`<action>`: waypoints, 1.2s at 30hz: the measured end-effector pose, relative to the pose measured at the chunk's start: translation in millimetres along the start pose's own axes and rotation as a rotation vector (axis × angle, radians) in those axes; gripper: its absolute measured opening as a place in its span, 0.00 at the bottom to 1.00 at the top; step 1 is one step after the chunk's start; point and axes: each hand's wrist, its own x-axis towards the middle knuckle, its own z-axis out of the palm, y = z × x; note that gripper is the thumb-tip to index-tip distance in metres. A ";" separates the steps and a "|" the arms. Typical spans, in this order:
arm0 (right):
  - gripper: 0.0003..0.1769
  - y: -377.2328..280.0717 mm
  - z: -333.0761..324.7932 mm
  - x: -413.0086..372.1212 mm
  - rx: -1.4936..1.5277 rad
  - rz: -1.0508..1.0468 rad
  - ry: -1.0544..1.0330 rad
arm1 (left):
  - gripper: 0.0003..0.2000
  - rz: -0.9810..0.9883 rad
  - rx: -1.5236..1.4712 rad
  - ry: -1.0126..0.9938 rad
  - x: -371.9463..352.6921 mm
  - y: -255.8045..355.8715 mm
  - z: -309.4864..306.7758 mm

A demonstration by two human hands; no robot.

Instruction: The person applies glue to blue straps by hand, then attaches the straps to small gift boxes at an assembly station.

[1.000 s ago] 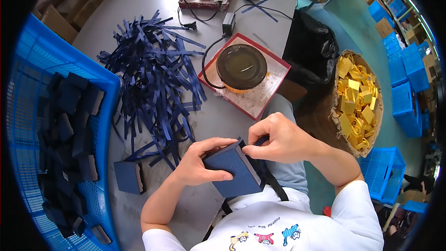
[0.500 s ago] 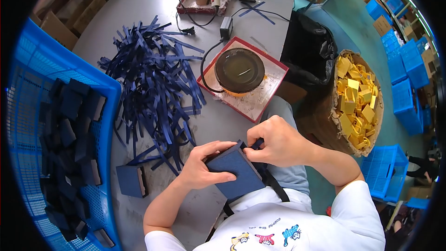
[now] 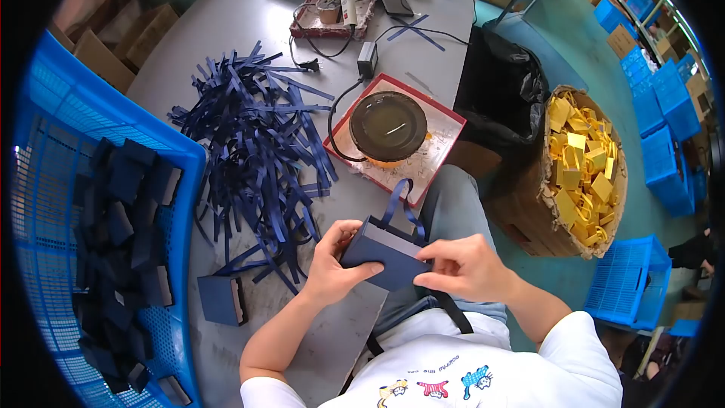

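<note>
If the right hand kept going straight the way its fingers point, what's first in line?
The dark blue box held in the left hand. The right hand has its fingertips at the box's end, probably touching; one view leaves depth unclear.

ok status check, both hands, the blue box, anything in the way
Left hand gripping blue box. Right hand at its opposite end. Blue ribbon loop sticking up from box. Nothing seen blocking either hand.
</note>
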 end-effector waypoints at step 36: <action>0.12 14.4 29.7 -120.6 -0.145 0.017 0.335 | 0.04 -0.007 0.371 -0.413 61.4 41.4 59.8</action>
